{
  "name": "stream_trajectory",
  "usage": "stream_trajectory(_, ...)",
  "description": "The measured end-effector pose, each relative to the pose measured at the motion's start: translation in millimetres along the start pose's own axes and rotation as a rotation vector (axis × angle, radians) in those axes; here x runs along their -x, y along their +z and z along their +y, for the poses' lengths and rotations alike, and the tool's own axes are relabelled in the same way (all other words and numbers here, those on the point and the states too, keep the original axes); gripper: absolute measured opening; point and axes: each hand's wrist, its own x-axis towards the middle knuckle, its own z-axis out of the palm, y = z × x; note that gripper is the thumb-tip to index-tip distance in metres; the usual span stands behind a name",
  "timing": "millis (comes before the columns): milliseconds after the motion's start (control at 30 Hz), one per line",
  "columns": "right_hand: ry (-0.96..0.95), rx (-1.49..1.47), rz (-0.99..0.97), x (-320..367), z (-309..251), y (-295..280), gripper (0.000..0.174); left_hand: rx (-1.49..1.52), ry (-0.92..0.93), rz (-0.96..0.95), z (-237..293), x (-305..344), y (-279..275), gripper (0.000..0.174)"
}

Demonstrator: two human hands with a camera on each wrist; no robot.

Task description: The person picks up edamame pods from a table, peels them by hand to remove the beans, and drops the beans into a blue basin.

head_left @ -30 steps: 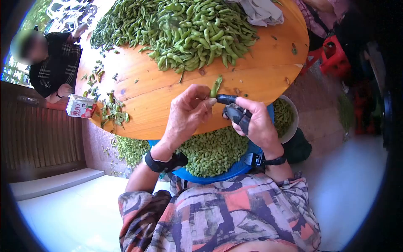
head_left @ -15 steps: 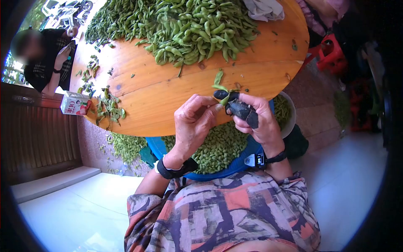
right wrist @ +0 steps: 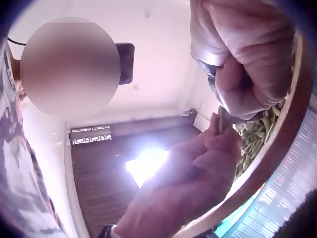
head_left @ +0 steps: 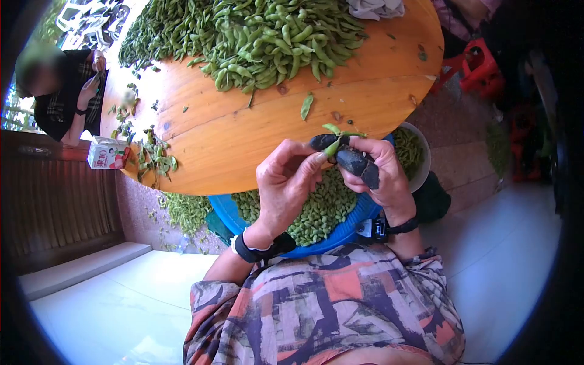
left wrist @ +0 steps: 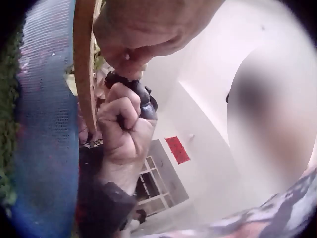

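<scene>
My left hand [head_left: 286,185] pinches a green soybean pod [head_left: 332,149] between thumb and forefinger. At the pod's other side is my right hand [head_left: 386,176], its thumb and forefinger in black coverings [head_left: 358,165] and gripping the same pod. More green pod and a thin stem [head_left: 354,134] stick out past the black forefinger covering. Both hands meet above the table's near edge, over a blue basin [head_left: 220,210] of shelled beans [head_left: 319,213]. In the right wrist view a sliver of the pod [right wrist: 221,121] shows between the fingertips; the hands hide the rest.
A large heap of pods [head_left: 261,42] covers the far side of the wooden table [head_left: 243,134]. One flattened pod [head_left: 306,106] lies ahead of my hands. Husks [head_left: 157,157] and a carton [head_left: 108,153] are at left, beside another person [head_left: 70,91]. A pale bowl [head_left: 426,159] stands at right.
The flattened pod by my fingers a moment ago now lies on the table. Both hands have closed in on another pod. The view has shifted slightly.
</scene>
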Motion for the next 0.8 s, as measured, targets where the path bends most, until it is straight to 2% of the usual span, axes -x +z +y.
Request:
stream_trajectory(67, -0.025, 0.034, -0.074, 4, -3, -1, 0.023, -0.150, 0.187, 0.066, -5, 0, 2, 0.005)
stream_trajectory(200, -0.042, 0.099, -0.086, 6, 0, -2, 0.023, -0.328, 0.286, 0.059, -10, 1, 0, 0.005)
stream_trajectory(267, -0.059, 0.159, 0.002, 7, 1, 1, 0.023, -0.134, 0.201, -0.027, -11, 2, -3, 0.006)
stream_trajectory(300, -0.058, 0.158, 0.003, 7, 2, -1, 0.023, -0.134, 0.199, -0.027, -8, 2, -5, 0.006)
stream_trajectory(367, -0.034, -0.099, -0.077, 6, 6, -6, 0.022, 0.290, -0.217, -0.129, 1, 2, -10, 0.009)
stream_trajectory(400, -0.032, -0.099, -0.077, 5, 10, -9, 0.022, 0.291, -0.219, -0.128, 0, 2, -11, 0.009)
stream_trajectory(467, 0.055, -0.451, -0.171, 4, 19, -13, 0.023, 0.705, -0.359, -0.250, -3, 2, -12, 0.011)
stream_trajectory(600, 0.041, -0.436, -0.198, 4, 11, -6, 0.023, 0.718, -0.374, -0.210, 3, 3, -10, 0.008)
stream_trajectory(633, 0.009, -0.251, -0.125, 5, 8, -3, 0.021, 0.717, -0.370, -0.213, 4, 5, -8, 0.008)
stream_trajectory(667, -0.022, -0.064, -0.050, 6, 4, 1, 0.020, 0.496, -0.287, -0.159, 3, 9, -4, 0.008)
stream_trajectory(700, -0.023, -0.063, -0.050, 8, 1, 5, 0.020, 0.276, -0.205, -0.101, 3, 11, -2, 0.010)
stream_trajectory(733, -0.014, 0.070, 0.002, 13, -1, 11, 0.017, 0.279, -0.204, -0.102, 2, 12, -2, 0.010)
stream_trajectory(767, -0.004, 0.201, 0.052, 16, -2, 14, 0.015, 0.023, -0.108, -0.101, 1, 14, -3, 0.011)
stream_trajectory(800, -0.001, 0.202, 0.049, 17, -2, 17, 0.015, -0.235, -0.013, -0.096, 0, 15, -4, 0.012)
